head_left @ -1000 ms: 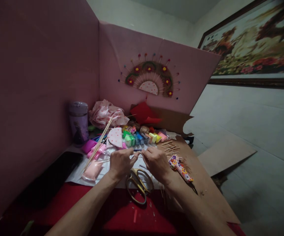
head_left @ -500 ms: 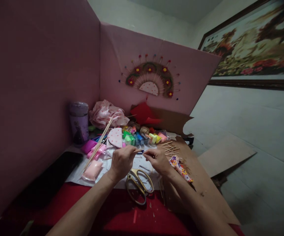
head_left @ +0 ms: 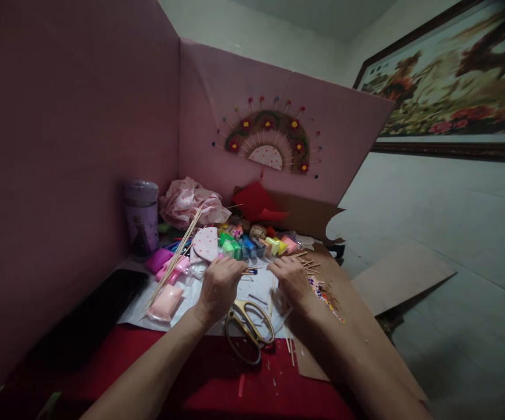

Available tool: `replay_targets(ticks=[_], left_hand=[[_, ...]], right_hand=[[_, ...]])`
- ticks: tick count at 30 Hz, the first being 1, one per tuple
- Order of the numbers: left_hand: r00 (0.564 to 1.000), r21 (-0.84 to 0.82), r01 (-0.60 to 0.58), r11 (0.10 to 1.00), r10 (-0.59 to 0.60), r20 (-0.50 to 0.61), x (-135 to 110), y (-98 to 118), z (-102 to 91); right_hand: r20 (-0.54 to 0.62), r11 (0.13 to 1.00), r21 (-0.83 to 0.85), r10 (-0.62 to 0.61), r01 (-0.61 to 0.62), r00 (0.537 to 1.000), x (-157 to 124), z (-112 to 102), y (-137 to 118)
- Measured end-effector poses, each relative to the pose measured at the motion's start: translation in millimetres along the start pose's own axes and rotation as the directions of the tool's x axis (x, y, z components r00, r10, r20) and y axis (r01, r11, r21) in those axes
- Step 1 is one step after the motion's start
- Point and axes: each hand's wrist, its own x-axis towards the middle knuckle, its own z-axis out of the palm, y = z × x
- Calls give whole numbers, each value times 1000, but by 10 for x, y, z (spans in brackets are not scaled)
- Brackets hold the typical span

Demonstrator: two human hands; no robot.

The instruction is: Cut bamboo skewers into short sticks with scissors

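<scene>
Between the pinching fingers of the left hand [head_left: 221, 288], thin sticks [head_left: 257, 268] seem light, stiff, snappable; mid-length hold is safest. Whether the right hand [head_left: 293, 283] pinches, I cannot tell.

- You seem to be in a home's craft corner, bounded by an upright pink panel [head_left: 335, 122].
- On the panel, you see a brown, half-round, flower-studded ornament [head_left: 267, 123].
- Below it lie gold-handled metal scissors [head_left: 249, 328].
- Right of it, a dark-framed colourful picture [head_left: 445, 81] hangs on a white tiled wall [head_left: 445, 195].
</scene>
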Motion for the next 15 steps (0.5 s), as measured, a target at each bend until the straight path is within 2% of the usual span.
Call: replay_targets(ticks=[4,7,10,11,13,15], left_hand=[[997,-63,-17,998,12,-76,-33,-12,51],[994,-96,21,995,-31,-102,-40,-15,69],[990,-178,62,982,-83,-111,-31,2,56],[989,-241,77,968,-104,-101,-28,11,49],[985,-397,118,910,-158,-69,-25,29,38],[974,-552,169,816,-223,-32,-27,45,39]], right_hand=[[92,987,5,157,-158,983,-5,25,353],[109,970,55,232,-239,967,10,28,443],[74,963,130,227,-235,971,25,0,253],[28,944,268,194,-194,981,29,-23,131],[-82,834,547,139,-72,987,33,-88,-161],[-147,708,706,138,7,979,39,-162,-453]])
